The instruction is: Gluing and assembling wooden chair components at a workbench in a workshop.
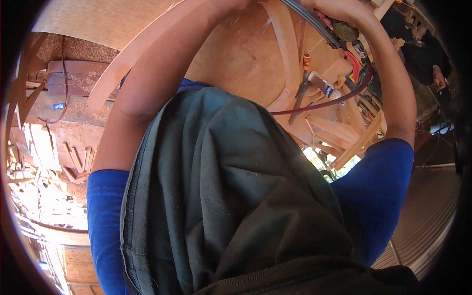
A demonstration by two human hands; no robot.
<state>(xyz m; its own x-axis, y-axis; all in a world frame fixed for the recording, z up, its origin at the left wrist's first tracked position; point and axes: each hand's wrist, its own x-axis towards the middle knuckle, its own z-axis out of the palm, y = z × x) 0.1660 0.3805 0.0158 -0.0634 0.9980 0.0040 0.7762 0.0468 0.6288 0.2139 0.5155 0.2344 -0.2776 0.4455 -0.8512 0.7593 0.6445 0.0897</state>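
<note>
My right hand (339,11), at the top edge, is wrapped around the handle of an air nail gun (345,30). The gun's long grey magazine (309,19) slants up to the left and runs out of view. A dark red air hose (334,102) joins it at a metal fitting (360,48). My left hand (241,3) reaches the top edge beside a long curved wooden piece (142,49); its fingers are cut off from view. Between my arms, a second curved wooden strip (284,44) lies on a broad wooden sheet (236,54).
A white bottle with a blue label (324,84), an orange-ended tool (307,60) and a red object (353,66) lie near the hose. Wood offcuts (339,132) pile up behind. Someone in dark clothes (413,54) is at right. Dark cloth (231,187) covers the lower middle.
</note>
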